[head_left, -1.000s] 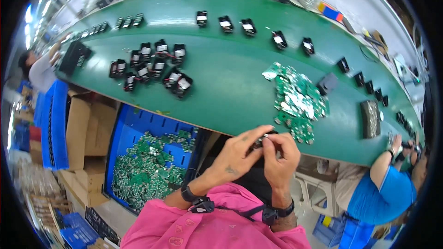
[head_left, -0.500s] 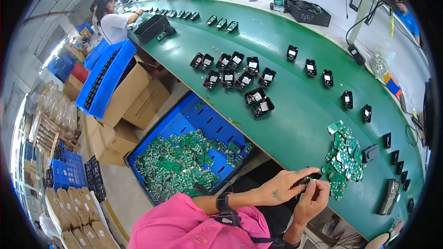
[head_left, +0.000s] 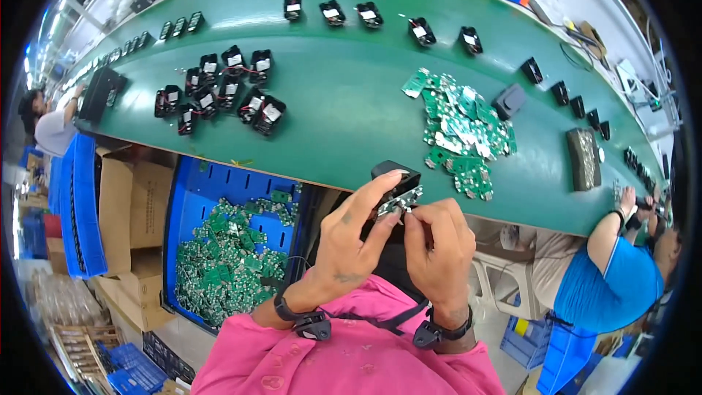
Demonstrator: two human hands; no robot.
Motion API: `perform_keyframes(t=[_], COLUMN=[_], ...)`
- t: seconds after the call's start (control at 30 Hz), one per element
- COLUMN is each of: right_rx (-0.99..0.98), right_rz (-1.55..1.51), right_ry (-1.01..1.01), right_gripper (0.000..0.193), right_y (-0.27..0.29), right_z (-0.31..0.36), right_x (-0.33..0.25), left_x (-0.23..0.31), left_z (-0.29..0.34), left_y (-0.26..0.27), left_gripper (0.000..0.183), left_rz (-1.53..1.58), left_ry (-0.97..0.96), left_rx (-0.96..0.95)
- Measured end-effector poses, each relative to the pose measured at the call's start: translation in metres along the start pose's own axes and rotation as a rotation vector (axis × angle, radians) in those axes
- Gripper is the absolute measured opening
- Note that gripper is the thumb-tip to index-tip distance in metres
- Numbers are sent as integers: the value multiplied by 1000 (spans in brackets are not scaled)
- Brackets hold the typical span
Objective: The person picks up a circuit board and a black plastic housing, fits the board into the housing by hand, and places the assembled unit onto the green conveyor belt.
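My left hand (head_left: 345,240) grips a small black plastic housing (head_left: 409,177) at the table's near edge, its thumb under a small circuit board (head_left: 402,200) at the housing's mouth. Close beside it, my right hand (head_left: 443,243) is closed in a pinch at the lower edge of that board; what lies between its fingertips is too small to make out. A pile of loose green circuit boards (head_left: 468,124) lies on the green table (head_left: 329,139) just beyond my hands. Behind that pile sits a closed dark case (head_left: 510,101).
Black housings with white labels and red wires (head_left: 230,88) cluster at the left. More housings (head_left: 368,14) form a spaced row along the far side. A blue bin (head_left: 191,179) of boards stands below the table. A co-worker in a blue shirt (head_left: 607,289) sits at the right.
The view has swung to the right, so the board pile appears nearer the middle. Both hands remain together at the housing, which shows more fully now with the circuit board at its mouth.
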State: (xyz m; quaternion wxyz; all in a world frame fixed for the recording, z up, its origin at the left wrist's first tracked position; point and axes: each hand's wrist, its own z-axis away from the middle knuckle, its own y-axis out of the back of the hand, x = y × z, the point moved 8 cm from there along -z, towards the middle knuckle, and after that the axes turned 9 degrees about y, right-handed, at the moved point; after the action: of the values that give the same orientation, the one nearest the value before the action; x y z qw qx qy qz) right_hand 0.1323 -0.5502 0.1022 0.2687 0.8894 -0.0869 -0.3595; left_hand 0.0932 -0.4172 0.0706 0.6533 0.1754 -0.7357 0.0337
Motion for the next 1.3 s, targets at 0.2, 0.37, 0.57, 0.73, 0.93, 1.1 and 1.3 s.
perform_keyframes(t=[0.2,0.37,0.57,0.73,0.93,1.1,1.3], right_rx=[-41,-41,109,-55,-46,-96,-157], right_rz=[0,-38,-122,30,72,71,68], right_ry=[5,-32,-54,62,76,49,12], right_gripper=[11,11,6,14,9,8,7], right_y=[9,5,8,6,8,5,4], right_z=[5,11,19,10,5,5,6], right_x=[-2,-4,-2,-13,-19,-17,-16], left_x=[15,16,11,27,34,29,30], left_z=[4,7,9,6,7,10,13], left_y=[-8,-11,-6,-2,-3,-5,-8], left_gripper=[44,46,48,51,51,57,48], left_rz=[-137,-32,43,-93,-218,-357,-483], left_ry=[-69,-79,-46,-170,-238,-301,-309], left_rx=[-25,-5,27,20,23,52,-3])
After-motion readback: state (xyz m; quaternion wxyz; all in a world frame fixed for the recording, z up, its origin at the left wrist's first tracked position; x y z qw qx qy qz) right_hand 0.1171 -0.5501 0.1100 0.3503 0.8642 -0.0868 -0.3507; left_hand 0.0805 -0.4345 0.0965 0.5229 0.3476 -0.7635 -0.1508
